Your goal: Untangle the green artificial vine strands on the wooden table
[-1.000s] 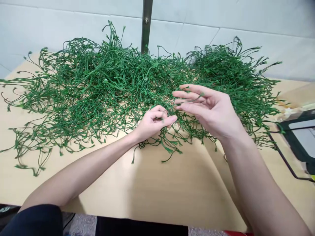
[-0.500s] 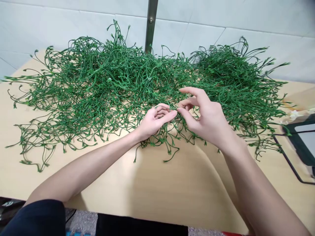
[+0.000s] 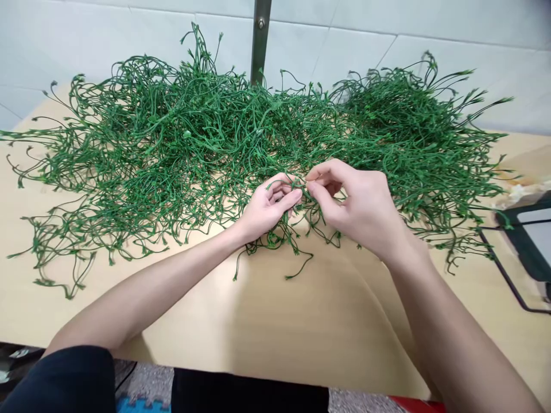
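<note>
A wide tangled heap of thin green plastic stems (image 3: 172, 132) with small forked tips covers the back of the table. At its front edge, my left hand (image 3: 271, 205) is closed, thumb against curled fingers, with a green stem (image 3: 297, 183) sticking out between them. Close on its right, my right hand (image 3: 344, 192) pinches thumb and index finger together at the end of that same stem. The fingertips of the two hands are almost touching. Several loose stems (image 3: 297, 246) hang and lie just below my hands on the tabletop.
The pale wooden table (image 3: 279, 327) stands against a white tiled wall (image 3: 344, 34). A metal upright (image 3: 260, 40) rises behind the heap. At the right edge lie a dark-framed object (image 3: 525, 241) and a clear plastic bag (image 3: 527, 172) with pale pieces.
My right index finger has come down from a raised position and now meets the thumb in a pinch. More of the green stem shows between my hands. The view has shifted slightly.
</note>
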A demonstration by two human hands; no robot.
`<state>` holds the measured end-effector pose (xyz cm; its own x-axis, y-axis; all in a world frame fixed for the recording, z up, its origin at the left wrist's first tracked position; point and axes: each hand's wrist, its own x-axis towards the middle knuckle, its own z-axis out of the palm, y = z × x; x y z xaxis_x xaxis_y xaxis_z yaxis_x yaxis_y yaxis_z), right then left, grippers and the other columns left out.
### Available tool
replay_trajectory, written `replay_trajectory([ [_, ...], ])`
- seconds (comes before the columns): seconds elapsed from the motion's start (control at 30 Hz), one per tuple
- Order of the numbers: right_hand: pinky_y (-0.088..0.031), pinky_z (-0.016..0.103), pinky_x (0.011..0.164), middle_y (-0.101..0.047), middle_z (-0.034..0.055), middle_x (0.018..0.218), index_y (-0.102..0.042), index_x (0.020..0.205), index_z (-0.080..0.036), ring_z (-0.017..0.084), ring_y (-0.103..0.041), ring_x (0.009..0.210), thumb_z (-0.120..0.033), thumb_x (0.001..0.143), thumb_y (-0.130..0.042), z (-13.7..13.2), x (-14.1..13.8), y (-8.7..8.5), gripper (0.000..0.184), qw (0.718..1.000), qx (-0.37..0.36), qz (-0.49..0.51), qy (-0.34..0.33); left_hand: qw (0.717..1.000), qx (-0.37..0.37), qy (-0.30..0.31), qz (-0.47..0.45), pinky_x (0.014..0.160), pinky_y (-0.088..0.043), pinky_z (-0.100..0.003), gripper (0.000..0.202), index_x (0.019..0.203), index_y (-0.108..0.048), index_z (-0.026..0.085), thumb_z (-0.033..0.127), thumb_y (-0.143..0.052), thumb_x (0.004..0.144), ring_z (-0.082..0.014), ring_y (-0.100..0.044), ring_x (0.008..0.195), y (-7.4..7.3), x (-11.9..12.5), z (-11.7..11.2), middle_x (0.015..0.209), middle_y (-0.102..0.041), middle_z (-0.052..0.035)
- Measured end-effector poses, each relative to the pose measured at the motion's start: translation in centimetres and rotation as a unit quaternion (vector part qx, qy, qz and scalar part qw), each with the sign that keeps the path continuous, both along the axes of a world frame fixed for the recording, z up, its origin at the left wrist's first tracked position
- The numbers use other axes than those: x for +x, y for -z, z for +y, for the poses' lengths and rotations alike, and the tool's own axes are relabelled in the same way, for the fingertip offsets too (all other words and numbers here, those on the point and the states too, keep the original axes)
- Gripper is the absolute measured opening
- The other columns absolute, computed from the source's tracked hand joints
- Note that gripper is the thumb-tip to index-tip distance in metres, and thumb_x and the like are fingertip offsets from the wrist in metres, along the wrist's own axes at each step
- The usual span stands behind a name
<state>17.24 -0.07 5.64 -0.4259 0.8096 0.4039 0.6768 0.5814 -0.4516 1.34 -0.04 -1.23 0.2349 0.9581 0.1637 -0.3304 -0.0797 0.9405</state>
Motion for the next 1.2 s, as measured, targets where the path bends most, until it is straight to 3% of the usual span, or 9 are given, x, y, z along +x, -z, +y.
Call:
replay_trajectory([
  [0.17,-0.044,0.031,0.061,-0.066,0.0004,0.065,-0.064,0.087,-0.023,0.017,-0.058,0.056,-0.022,0.086,-0.057,0.1,0.2,-0.2,0.007,0.999,-0.022,-0.03,-0.021,0.999,-0.013,-0.015,0.025,0.061,-0.046,-0.024,0.029,0.091,-0.053,0.019,0.036,-0.073,0.078,-0.0081,-0.052,0.059,0.0,0.0,-0.1,0.065,-0.05,0.0053],
  [0.47,-0.043,0.032,0.059,-0.065,0.0014,0.068,-0.065,0.081,-0.023,0.017,-0.058,0.06,-0.024,0.084,-0.058,0.4,0.6,-0.1,0.008,0.996,-0.006,-0.08,-0.04,0.999,-0.029,0.004,0.029,0.059,-0.045,-0.022,0.026,0.094,-0.052,0.02,0.031,-0.07,0.08,-0.0075,-0.051,0.059,-0.6,0.0,-0.3,0.067,-0.053,0.005],
  [0.77,-0.044,0.035,0.071,-0.06,0.0068,0.083,-0.059,0.083,-0.021,0.021,-0.056,0.08,-0.02,0.092,-0.047,0.4,0.8,0.0,0.014,0.992,0.028,-0.107,-0.061,0.997,0.042,-0.023,0.062,0.07,-0.041,-0.02,0.026,0.079,-0.047,0.018,0.028,-0.072,0.078,-0.0076,-0.046,0.072,-1.2,-0.2,-0.5,0.078,-0.046,0.0037],
  [0.9,-0.043,0.034,0.067,-0.058,0.0054,0.076,-0.056,0.078,-0.022,0.02,-0.055,0.073,-0.025,0.095,-0.045,0.5,0.6,0.1,0.02,0.993,0.013,-0.1,-0.055,0.999,0.004,0.005,0.037,0.069,-0.044,-0.023,0.024,0.085,-0.051,0.019,0.038,-0.066,0.084,-0.0095,-0.049,0.071,-0.9,-0.1,-0.3,0.077,-0.05,0.002],
  [1.07,-0.039,0.033,0.056,-0.055,0.0039,0.065,-0.048,0.063,-0.023,0.017,-0.051,0.06,-0.03,0.097,-0.041,0.6,0.4,0.3,0.036,0.995,-0.001,-0.076,-0.057,0.999,0.004,0.039,0.0,0.075,-0.049,-0.026,0.032,0.095,-0.055,0.019,0.043,-0.07,0.08,-0.0133,-0.059,0.079,-0.5,0.0,-0.1,0.082,-0.058,-0.0012],
  [1.2,-0.039,0.033,0.057,-0.055,0.0026,0.062,-0.051,0.058,-0.022,0.016,-0.05,0.057,-0.033,0.095,-0.046,0.3,0.1,-0.1,0.039,0.996,-0.033,-0.042,-0.065,0.999,-0.022,0.032,0.002,0.061,-0.047,-0.024,0.028,0.094,-0.054,0.02,0.037,-0.071,0.08,-0.0116,-0.057,0.069,-0.5,-0.2,-0.1,0.077,-0.058,0.0006],
])
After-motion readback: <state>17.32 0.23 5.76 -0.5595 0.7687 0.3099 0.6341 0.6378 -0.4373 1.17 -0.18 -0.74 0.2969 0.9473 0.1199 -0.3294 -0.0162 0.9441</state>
